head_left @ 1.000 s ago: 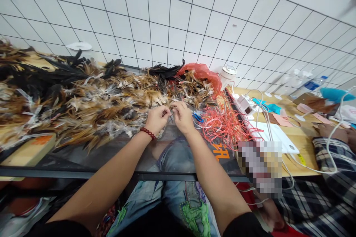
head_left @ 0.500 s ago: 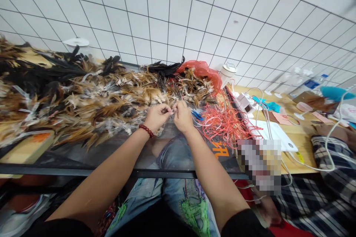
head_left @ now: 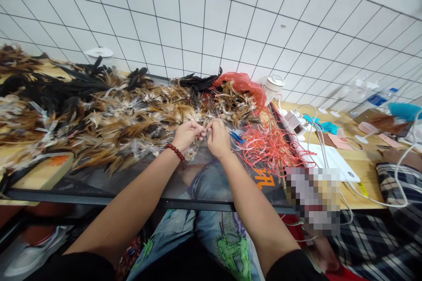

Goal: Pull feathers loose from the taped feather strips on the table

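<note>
My left hand (head_left: 188,135), below which a dark red bead bracelet (head_left: 175,152) circles the wrist, is closed in a pinch. Close against it, my right hand (head_left: 217,137) is closed too, with its fingertips meeting those of the left. Whatever small thing lies between the fingertips is too small to make out. A wide heap of brown, cream and black feathers (head_left: 132,118) spreads just beyond and left of both hands. Right of my right hand lies a small blue tool (head_left: 236,136), perhaps snips. Beside it is a tangle of red and white cords (head_left: 263,145).
A red plastic bag (head_left: 242,82) and a white lidded cup (head_left: 273,87) stand along the tiled wall. A white tablet-like device (head_left: 334,162) and cables lie at right, near a person's plaid sleeve (head_left: 398,184). A shallow wooden box (head_left: 49,171) sits at left.
The whole view has shifted slightly, so things appear a little farther right. My hands stay together at the same spot, with the fingers a little rearranged.
</note>
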Demonstrator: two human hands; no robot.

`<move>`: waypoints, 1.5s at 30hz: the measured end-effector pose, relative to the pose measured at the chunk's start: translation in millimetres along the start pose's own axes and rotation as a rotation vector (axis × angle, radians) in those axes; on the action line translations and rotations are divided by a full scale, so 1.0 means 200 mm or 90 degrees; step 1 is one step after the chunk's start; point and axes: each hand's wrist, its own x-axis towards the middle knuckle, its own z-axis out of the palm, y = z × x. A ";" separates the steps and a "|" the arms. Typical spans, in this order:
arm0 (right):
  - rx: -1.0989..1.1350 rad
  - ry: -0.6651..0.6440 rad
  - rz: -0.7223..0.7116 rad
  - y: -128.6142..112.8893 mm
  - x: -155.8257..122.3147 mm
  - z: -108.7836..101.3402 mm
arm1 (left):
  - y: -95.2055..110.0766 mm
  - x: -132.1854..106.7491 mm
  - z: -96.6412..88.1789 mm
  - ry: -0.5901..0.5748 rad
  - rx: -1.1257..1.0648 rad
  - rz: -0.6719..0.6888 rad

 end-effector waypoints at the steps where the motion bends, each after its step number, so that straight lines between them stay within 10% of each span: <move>1: 0.010 0.013 0.005 0.00 0.00 0.00 | 0.00 0.00 0.00 0.020 0.002 -0.004; 11: 0.111 0.064 0.015 0.01 0.03 0.00 | -0.01 0.00 -0.01 -0.080 0.072 0.101; 38: 0.258 0.142 0.121 0.05 0.05 0.00 | 0.06 0.00 -0.02 0.014 -0.192 0.019; 45: 0.282 0.100 0.003 -0.04 0.03 -0.02 | 0.06 -0.02 0.00 -0.008 -0.176 0.034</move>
